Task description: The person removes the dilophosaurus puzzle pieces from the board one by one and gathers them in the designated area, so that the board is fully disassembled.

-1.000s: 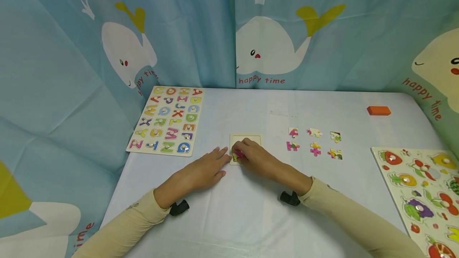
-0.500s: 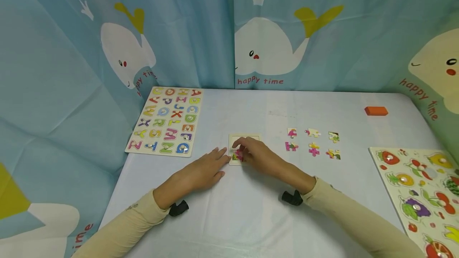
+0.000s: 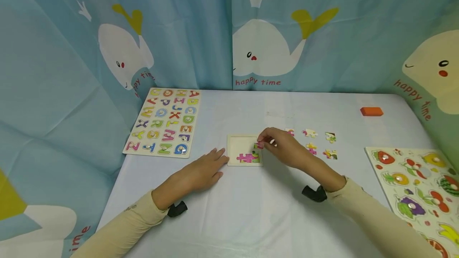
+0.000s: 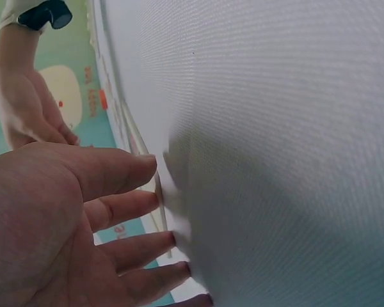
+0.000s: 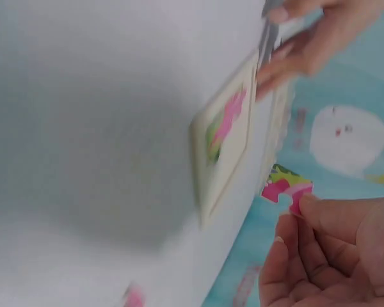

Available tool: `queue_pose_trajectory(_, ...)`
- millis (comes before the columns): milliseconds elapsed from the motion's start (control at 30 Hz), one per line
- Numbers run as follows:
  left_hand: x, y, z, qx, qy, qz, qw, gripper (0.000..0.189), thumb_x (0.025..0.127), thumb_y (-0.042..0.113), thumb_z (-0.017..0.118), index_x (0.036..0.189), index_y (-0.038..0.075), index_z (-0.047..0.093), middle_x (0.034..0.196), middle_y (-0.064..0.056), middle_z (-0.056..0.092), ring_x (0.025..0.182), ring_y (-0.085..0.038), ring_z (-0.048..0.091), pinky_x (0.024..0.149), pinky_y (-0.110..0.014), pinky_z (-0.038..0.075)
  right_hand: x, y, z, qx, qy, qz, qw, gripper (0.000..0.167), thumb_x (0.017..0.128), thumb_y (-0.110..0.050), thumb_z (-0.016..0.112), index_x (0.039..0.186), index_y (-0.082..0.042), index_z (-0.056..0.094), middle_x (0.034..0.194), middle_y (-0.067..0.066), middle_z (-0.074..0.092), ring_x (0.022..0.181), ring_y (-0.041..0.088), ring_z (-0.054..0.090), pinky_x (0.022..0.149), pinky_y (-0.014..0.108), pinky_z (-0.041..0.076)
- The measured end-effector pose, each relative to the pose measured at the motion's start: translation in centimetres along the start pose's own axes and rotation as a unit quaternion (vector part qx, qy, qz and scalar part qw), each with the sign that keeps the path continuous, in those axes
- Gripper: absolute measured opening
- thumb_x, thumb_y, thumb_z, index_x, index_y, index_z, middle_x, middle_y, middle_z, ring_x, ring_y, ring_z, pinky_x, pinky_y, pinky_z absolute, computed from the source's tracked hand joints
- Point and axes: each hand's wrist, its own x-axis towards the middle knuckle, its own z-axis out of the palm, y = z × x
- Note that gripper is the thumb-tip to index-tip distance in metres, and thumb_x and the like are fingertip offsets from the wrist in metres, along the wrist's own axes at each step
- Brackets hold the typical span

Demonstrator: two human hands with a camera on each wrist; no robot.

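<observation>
A small square puzzle tray (image 3: 240,145) lies flat at mid-table, with joined pink and green pieces (image 3: 247,157) along its lower right. My left hand (image 3: 202,172) rests on the table, fingers straight, its fingertips by the tray's left edge. Over the tray's right side, my right hand (image 3: 288,148) pinches a pink and green jigsaw piece (image 5: 287,187) between thumb and fingertips. In the right wrist view this piece is held up, apart from the tray. Several loose jigsaw pieces (image 3: 311,149) lie to the right, some partly covered by that hand.
An alphabet board (image 3: 161,122) lies at the back left. On the right edge is a fruit board (image 3: 412,194), with an orange block (image 3: 371,111) behind it. A whale-print curtain (image 3: 201,31) surrounds the table's back and sides.
My right hand has moved right from the tray's lower left, where pink and green showed and bare tray shows now; it now holds a piece up. My left hand stays in place.
</observation>
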Motion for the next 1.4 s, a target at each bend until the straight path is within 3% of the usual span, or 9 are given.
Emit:
queue_pose_trajectory(100,0.0,0.0,0.1,-0.001,-0.003,-0.004,1.0000,0.049,0.108,0.022,0.060,0.155,0.009,0.050,0.171,-0.013,0.034,0.159,-0.036,0.030,0.127,-0.052,0.030,-1.2,1.5,-1.6,-0.007,0.008,-0.002,0.9999,0.011,0.099,0.002,0.070,0.107,-0.005,0.071,0.103,0.004,0.073,0.097,0.021,0.068,0.085,0.038,0.059)
queue_pose_trajectory(300,0.1,-0.2,0.3,0.002,-0.002,-0.005,1.0000,0.050,0.108,0.023,0.060,0.155,0.009,0.049,0.171,-0.012,0.034,0.159,-0.035,0.030,0.127,-0.051,0.030,-3.6,4.0,-4.0,-0.018,0.014,0.048,0.9986,0.007,0.101,-0.004,0.070,0.106,-0.008,0.072,0.102,0.003,0.073,0.097,0.020,0.068,0.084,0.028,0.058)
queue_pose_trajectory(500,0.1,-0.2,0.3,0.003,-0.001,-0.003,1.0000,0.049,0.108,0.022,0.060,0.155,0.009,0.050,0.171,-0.013,0.034,0.159,-0.036,0.030,0.127,-0.052,0.030,-5.4,5.1,-5.1,-0.006,-0.004,0.074,0.9973,0.008,0.102,-0.007,0.069,0.107,-0.008,0.074,0.105,0.004,0.073,0.097,0.020,0.068,0.082,0.023,0.056)
queue_pose_trajectory(700,0.0,-0.1,0.2,0.003,0.001,0.001,1.0000,0.049,0.108,0.021,0.060,0.155,0.008,0.049,0.171,-0.014,0.034,0.159,-0.036,0.030,0.127,-0.052,0.030,-6.2,6.1,-4.5,0.020,-0.033,0.075,0.9964,0.005,0.102,-0.013,0.071,0.105,-0.010,0.073,0.097,0.000,0.072,0.091,0.013,0.064,0.080,0.024,0.053)
queue_pose_trajectory(1067,0.0,-0.1,0.2,-0.002,0.000,0.000,1.0000,0.049,0.108,0.021,0.060,0.155,0.009,0.049,0.171,-0.014,0.033,0.159,-0.036,0.029,0.127,-0.054,0.029,-6.3,6.9,-3.1,0.036,-0.040,0.098,0.9938,0.009,0.102,-0.018,0.073,0.103,-0.009,0.073,0.094,-0.001,0.072,0.088,0.013,0.064,0.077,0.022,0.053)
queue_pose_trajectory(1400,0.0,0.0,0.1,-0.005,0.000,-0.002,1.0000,0.050,0.108,0.020,0.060,0.155,0.009,0.049,0.171,-0.014,0.033,0.159,-0.036,0.029,0.127,-0.054,0.030,-6.1,6.8,-1.8,-0.038,-0.015,0.100,0.9941,0.006,0.099,-0.014,0.075,0.100,-0.009,0.071,0.096,0.001,0.068,0.090,0.016,0.061,0.080,0.028,0.054)
